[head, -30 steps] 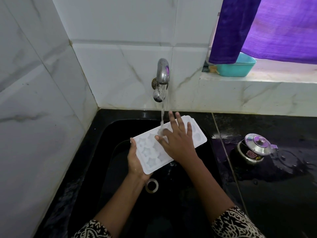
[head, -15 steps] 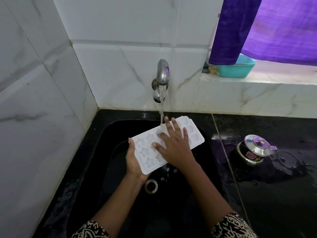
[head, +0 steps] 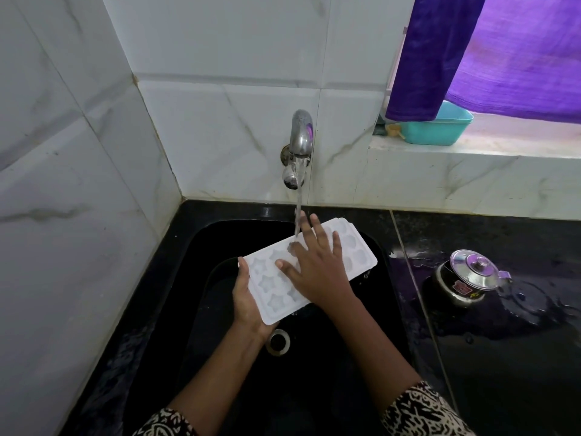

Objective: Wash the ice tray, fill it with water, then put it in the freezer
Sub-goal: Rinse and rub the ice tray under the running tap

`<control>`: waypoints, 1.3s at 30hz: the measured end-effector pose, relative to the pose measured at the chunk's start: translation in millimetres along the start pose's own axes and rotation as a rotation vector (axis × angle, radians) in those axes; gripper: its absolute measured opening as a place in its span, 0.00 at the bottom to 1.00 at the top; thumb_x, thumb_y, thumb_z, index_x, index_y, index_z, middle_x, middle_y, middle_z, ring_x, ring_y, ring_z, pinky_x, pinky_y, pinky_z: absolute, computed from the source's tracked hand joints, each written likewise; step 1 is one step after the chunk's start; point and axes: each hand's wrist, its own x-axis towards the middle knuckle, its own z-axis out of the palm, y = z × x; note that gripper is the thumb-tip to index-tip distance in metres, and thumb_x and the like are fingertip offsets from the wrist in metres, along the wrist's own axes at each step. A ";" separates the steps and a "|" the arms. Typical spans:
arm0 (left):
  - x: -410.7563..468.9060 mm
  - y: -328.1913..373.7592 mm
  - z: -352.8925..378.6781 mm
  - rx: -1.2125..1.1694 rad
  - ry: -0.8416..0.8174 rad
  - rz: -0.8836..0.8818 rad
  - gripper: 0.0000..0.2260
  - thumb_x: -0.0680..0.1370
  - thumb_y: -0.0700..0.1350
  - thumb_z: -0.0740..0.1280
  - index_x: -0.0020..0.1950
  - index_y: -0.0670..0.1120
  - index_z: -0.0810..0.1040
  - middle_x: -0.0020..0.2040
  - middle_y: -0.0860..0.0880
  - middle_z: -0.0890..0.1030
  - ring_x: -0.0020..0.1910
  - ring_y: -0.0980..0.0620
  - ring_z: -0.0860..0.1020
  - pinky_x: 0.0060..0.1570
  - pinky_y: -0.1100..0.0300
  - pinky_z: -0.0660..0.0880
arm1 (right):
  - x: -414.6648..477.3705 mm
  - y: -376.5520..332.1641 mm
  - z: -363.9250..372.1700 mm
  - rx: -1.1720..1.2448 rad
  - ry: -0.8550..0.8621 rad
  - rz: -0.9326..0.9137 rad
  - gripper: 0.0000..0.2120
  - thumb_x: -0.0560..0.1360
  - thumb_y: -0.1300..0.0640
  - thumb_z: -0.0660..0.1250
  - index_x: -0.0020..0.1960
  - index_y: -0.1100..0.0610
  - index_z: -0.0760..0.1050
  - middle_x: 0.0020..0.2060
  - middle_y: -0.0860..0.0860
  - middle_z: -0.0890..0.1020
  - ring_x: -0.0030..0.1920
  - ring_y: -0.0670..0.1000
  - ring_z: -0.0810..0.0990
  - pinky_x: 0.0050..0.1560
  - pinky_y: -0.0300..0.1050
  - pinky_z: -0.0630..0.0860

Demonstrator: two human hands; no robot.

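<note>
Ice tray [head: 269, 283] over the sink [head: 195, 262], under the tap [head: 301, 136] stream: left hand [head: 248, 302] grips its near-left end; right hand [head: 317, 269], fingers spread, lies flat on top, apparently pressing.

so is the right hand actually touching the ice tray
Touching. The head view shows the right hand lying flat on the ice tray, spread across its moulds with no gap.

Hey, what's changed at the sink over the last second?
The right hand, flat on the ice tray, slid slightly toward the left hand, rubbing under the stream. Nothing was grasped or released. The left hand still grips the tray's near end, the tap still runs, the pot hasn't moved.
</note>
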 end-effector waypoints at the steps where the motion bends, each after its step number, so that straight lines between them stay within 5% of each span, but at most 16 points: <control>1: -0.1 2.2 -1.3 0.011 0.017 0.002 0.37 0.77 0.68 0.52 0.72 0.40 0.69 0.67 0.37 0.74 0.63 0.38 0.76 0.63 0.38 0.69 | -1.7 -0.9 1.1 -0.002 -0.021 -0.022 0.36 0.71 0.32 0.38 0.62 0.49 0.72 0.77 0.48 0.42 0.76 0.49 0.37 0.72 0.61 0.40; 7: -0.6 0.4 2.6 0.060 0.055 0.014 0.37 0.77 0.68 0.50 0.73 0.40 0.67 0.66 0.37 0.75 0.62 0.37 0.76 0.60 0.39 0.73 | 0.9 7.1 -2.8 0.026 0.012 0.033 0.32 0.72 0.33 0.39 0.56 0.47 0.75 0.77 0.49 0.45 0.76 0.50 0.38 0.72 0.61 0.40; 11: 1.4 4.6 5.6 0.061 0.062 0.024 0.37 0.76 0.68 0.51 0.73 0.41 0.68 0.68 0.36 0.73 0.64 0.36 0.75 0.61 0.37 0.71 | -2.2 3.2 -3.0 0.029 -0.079 -0.019 0.27 0.76 0.34 0.49 0.66 0.48 0.70 0.77 0.49 0.43 0.76 0.49 0.36 0.72 0.61 0.38; 16: 0.1 0.6 7.8 0.084 0.064 0.016 0.36 0.77 0.68 0.51 0.73 0.41 0.67 0.68 0.37 0.73 0.64 0.36 0.75 0.60 0.39 0.73 | 0.9 8.1 -6.6 0.057 0.028 0.047 0.35 0.71 0.32 0.39 0.56 0.48 0.76 0.77 0.50 0.47 0.76 0.51 0.40 0.72 0.60 0.39; 21: 1.9 5.3 6.0 0.063 0.083 0.020 0.37 0.76 0.69 0.51 0.74 0.41 0.67 0.70 0.37 0.71 0.67 0.36 0.72 0.65 0.37 0.68 | -6.6 3.5 -5.8 0.017 -0.101 -0.002 0.29 0.76 0.33 0.45 0.69 0.46 0.66 0.77 0.47 0.40 0.75 0.48 0.35 0.71 0.60 0.37; 28: -0.5 5.7 4.7 0.064 0.131 0.076 0.36 0.76 0.68 0.51 0.72 0.42 0.67 0.67 0.37 0.74 0.63 0.36 0.75 0.57 0.40 0.75 | -31.4 21.6 -24.4 0.121 0.062 0.143 0.35 0.70 0.33 0.41 0.64 0.46 0.73 0.77 0.47 0.43 0.74 0.46 0.34 0.72 0.58 0.40; 39: 5.4 12.2 17.7 0.057 0.147 0.092 0.36 0.76 0.68 0.52 0.71 0.42 0.70 0.66 0.37 0.75 0.61 0.37 0.77 0.57 0.42 0.75 | -11.5 7.6 -12.9 0.092 -0.017 0.044 0.33 0.70 0.32 0.40 0.60 0.46 0.74 0.77 0.47 0.40 0.75 0.48 0.33 0.72 0.60 0.39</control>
